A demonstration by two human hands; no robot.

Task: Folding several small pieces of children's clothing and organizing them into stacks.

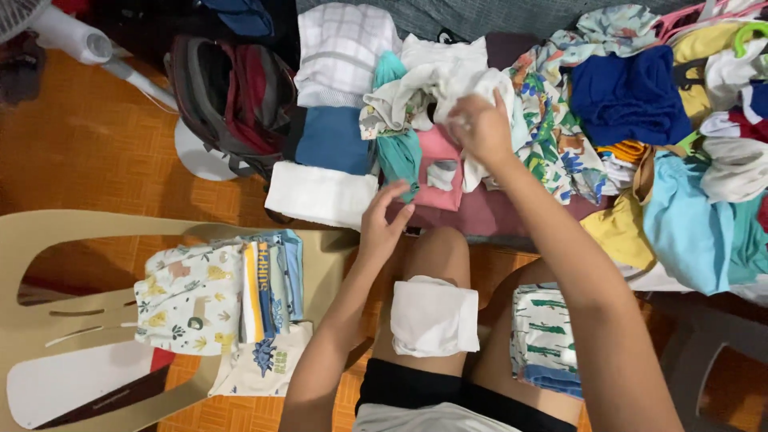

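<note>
As right hand (480,128) grips white garment (448,88), left hand (382,220) open, touching teal cloth (398,156)

2 hands (382,224), 1 chair (48,240), 1 backpack (232,104), 1 fan (88,44)

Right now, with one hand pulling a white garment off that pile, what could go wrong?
1. The right hand tugs the white garment out of tangled clothes; the teal piece and pink piece beside it might drag off.
2. The folded white cloth rests on a bare knee; a leg shift could drop it.
</note>
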